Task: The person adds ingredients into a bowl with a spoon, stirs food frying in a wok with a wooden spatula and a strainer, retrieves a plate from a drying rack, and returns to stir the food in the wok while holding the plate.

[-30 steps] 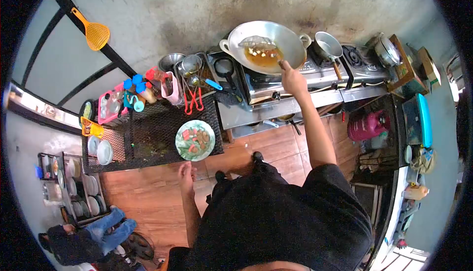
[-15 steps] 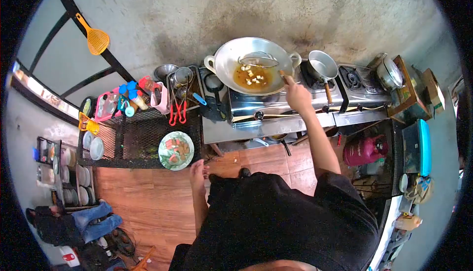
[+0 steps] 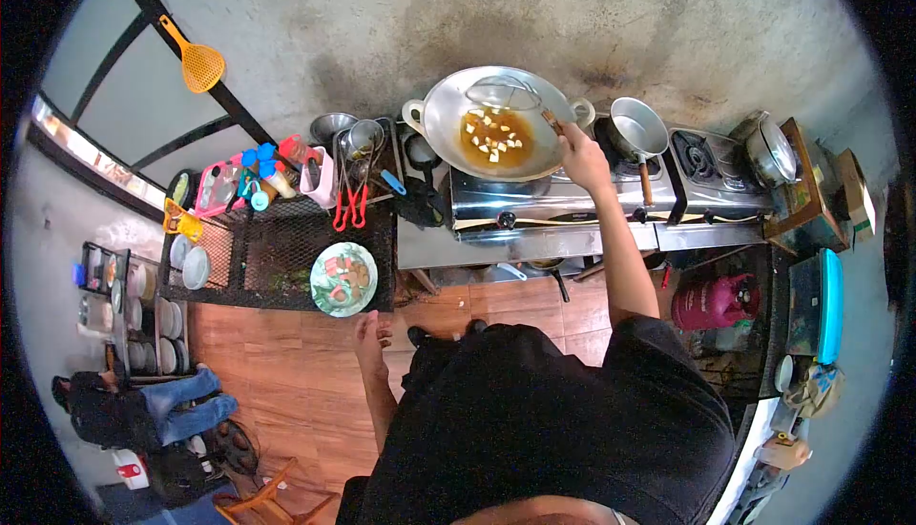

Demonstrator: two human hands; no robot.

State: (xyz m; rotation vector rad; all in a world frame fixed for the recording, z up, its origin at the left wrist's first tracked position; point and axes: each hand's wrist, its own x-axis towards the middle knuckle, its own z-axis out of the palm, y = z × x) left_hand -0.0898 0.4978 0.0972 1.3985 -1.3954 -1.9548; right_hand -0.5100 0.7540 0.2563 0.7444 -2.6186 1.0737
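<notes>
Right hand (image 3: 584,157): grip closed on wire skimmer (image 3: 551,122) handle
Skimmer axis: slants from grip leftward and away, head at far side of wok (image 3: 442,123)
White cubes (image 3: 493,149): in wok, left of right hand, the nearer hand
Left hand (image 3: 372,336): loosely curled, looks empty, beside plate (image 3: 330,302)

We've got the right hand (image 3: 582,156) gripping a wire skimmer (image 3: 510,93) by its handle, head inside the wok (image 3: 442,117) near white cubes (image 3: 492,136) in amber liquid. Left hand (image 3: 372,336) hangs loosely curled just beside the plate (image 3: 318,287) of pink and brown pieces (image 3: 347,277).
</notes>
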